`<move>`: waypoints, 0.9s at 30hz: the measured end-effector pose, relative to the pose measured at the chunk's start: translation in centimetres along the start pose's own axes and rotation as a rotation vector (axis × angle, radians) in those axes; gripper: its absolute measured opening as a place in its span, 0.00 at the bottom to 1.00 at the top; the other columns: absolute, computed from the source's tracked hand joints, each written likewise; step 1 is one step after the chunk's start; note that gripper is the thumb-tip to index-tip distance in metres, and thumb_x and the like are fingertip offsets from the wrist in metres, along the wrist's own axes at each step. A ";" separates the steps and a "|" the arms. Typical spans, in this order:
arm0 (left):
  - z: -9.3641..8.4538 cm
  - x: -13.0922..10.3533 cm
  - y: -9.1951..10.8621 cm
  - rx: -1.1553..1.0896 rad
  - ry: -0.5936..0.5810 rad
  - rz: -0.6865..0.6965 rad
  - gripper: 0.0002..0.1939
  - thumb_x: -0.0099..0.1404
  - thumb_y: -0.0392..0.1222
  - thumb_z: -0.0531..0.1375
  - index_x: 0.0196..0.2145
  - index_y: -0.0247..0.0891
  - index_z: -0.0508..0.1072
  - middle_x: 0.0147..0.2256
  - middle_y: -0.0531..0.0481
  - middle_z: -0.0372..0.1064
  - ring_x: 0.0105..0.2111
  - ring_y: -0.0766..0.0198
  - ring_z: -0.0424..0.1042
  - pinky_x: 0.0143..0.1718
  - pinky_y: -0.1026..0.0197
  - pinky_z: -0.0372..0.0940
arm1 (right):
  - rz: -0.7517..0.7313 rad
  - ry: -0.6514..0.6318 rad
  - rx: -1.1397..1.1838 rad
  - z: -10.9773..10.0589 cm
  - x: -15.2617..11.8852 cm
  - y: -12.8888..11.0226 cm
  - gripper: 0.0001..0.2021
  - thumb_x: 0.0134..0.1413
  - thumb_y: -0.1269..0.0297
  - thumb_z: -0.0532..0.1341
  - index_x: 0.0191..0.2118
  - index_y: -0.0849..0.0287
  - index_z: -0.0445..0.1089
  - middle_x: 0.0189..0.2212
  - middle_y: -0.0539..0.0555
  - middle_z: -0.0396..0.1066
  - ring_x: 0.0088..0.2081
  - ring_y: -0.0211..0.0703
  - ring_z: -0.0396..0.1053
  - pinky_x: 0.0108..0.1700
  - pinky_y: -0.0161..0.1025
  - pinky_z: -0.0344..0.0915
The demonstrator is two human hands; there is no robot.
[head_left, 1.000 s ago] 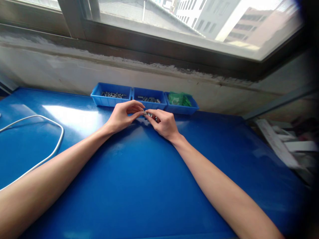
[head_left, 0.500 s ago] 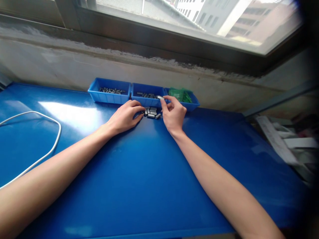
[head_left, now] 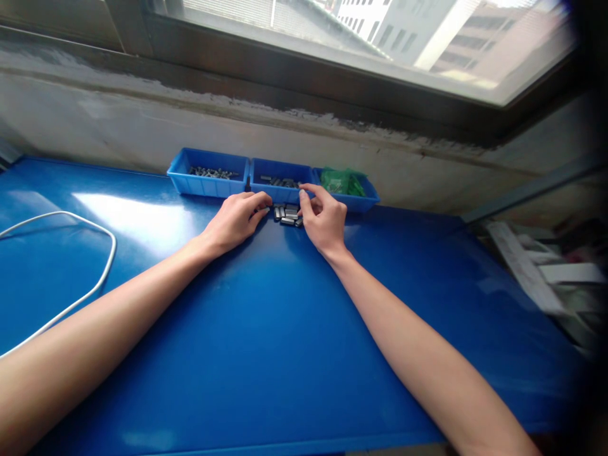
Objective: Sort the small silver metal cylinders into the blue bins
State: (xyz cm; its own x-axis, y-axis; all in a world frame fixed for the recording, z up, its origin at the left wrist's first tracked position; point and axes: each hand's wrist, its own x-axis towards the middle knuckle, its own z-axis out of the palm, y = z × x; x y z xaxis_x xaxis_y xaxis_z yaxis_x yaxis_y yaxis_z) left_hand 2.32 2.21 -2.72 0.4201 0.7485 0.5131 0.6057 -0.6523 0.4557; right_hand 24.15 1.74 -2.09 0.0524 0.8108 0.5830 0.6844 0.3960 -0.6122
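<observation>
Several short silvery metal pieces (head_left: pixel 287 221) lie in a small cluster on the blue tabletop, between my two hands. My left hand (head_left: pixel 234 220) rests at the left of the cluster, thumb and fingertips drawn together; what they hold, if anything, I cannot make out. On the other side, my right hand (head_left: pixel 327 220) is raised in a pinch in front of the middle blue bin (head_left: pixel 280 171). Its thumb and index fingertip are close together near the bin's front rim, and no piece shows clearly between them. More metal pieces (head_left: pixel 284 182) lie inside that bin.
To the left, a blue bin (head_left: pixel 209 186) holds many small screw-like parts. Green plastic bags (head_left: pixel 339 180) fill the right bin. A white cable (head_left: pixel 113 244) curves over the table's left side. Behind the bins rise a wall and a window; blurred stacked items (head_left: pixel 565 272) are at far right.
My right hand has shifted slightly left and down; the metal piece seen in its fingertips before no longer shows clearly. My left hand has drawn slightly left from the cluster.
</observation>
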 end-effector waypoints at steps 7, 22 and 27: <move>-0.4 0.2 0.5 -0.053 0.065 -0.016 0.15 0.72 0.38 0.56 0.52 0.38 0.77 0.39 0.47 0.79 0.36 0.62 0.75 0.43 0.62 0.67 | -0.042 -0.037 0.014 -0.1 -0.1 -0.3 0.15 0.67 0.54 0.58 0.46 0.55 0.78 0.21 0.48 0.73 0.22 0.41 0.70 0.31 0.38 0.67; -0.8 0.4 1.0 -0.386 0.046 -0.198 0.15 0.69 0.50 0.62 0.46 0.37 0.77 0.28 0.51 0.76 0.25 0.66 0.74 0.30 0.66 0.67 | -0.071 -0.089 0.049 -0.1 -0.2 -0.3 0.14 0.67 0.55 0.59 0.46 0.55 0.78 0.20 0.47 0.73 0.21 0.39 0.68 0.30 0.38 0.65; -0.7 0.3 0.6 -0.570 0.100 -0.163 0.19 0.61 0.50 0.70 0.45 0.35 0.78 0.35 0.47 0.78 0.34 0.62 0.78 0.40 0.61 0.74 | -0.108 -0.132 0.049 -0.3 -0.3 -0.5 0.12 0.65 0.58 0.60 0.47 0.56 0.78 0.22 0.47 0.74 0.21 0.37 0.66 0.30 0.36 0.64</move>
State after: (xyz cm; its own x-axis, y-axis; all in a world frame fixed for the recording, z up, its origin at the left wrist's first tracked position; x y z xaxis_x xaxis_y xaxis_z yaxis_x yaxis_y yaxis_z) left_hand 2.32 1.95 -1.85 0.2702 0.8473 0.4572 0.1875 -0.5121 0.8382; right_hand 23.97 1.16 -1.82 -0.1173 0.8107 0.5735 0.6441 0.5017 -0.5774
